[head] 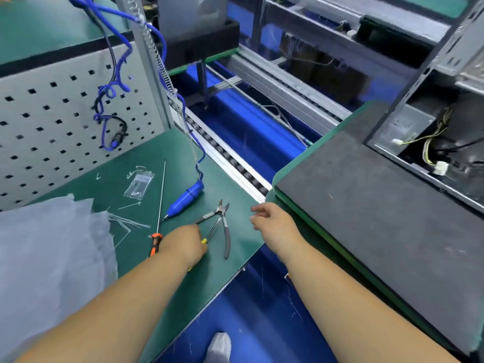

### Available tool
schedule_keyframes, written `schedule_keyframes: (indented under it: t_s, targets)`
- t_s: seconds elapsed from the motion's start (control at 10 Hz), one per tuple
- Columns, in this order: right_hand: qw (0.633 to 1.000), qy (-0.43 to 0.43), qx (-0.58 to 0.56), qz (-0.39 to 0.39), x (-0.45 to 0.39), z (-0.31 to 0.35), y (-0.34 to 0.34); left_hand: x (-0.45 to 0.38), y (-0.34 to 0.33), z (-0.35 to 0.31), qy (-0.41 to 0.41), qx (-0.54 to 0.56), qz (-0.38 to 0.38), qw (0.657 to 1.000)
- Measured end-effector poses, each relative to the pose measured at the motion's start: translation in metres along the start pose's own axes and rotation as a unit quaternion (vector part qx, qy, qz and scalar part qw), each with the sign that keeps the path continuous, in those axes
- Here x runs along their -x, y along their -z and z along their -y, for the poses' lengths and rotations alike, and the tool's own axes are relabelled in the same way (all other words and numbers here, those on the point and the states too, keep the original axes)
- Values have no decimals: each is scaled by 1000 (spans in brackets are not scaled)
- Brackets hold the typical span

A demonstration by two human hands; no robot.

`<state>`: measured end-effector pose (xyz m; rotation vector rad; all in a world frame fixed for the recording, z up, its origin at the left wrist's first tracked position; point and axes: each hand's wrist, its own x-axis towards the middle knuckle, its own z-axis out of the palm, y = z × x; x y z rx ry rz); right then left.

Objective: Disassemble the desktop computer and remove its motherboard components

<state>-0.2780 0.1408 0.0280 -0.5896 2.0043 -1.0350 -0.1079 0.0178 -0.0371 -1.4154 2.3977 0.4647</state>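
The left hand (184, 243) lies knuckles-up, fingers curled round a yellow-handled screwdriver (209, 233); pliers (222, 224) lie just beyond them. The right hand (272, 221) hovers, fingers loosely apart, holding nothing.

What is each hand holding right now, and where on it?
Left hand grips a yellow-handled screwdriver by its handle. Right hand holds nothing.

A green-topped workbench (146, 163) stands at the left, backed by a grey perforated panel (52, 121) with square holes. A blue floor (251, 315) shows below and between the benches. A metal roller conveyor rail (230, 163) runs diagonally past the bench edge. At the right sits a second green platform (296, 179) covered by a dark grey mat (379, 210). Lighting is even and bright
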Motion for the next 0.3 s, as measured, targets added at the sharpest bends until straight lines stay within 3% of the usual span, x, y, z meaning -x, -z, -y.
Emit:
schedule_keyframes:
  t_s: [0.2, 0.3]
  targets:
    - [1000, -5, -5, 5, 7, -5, 12, 3, -2, -5, 11, -42, -1, 999]
    - [1000, 10, -23, -1, 11, -4, 23, 10, 11, -17, 10, -20, -43, 999]
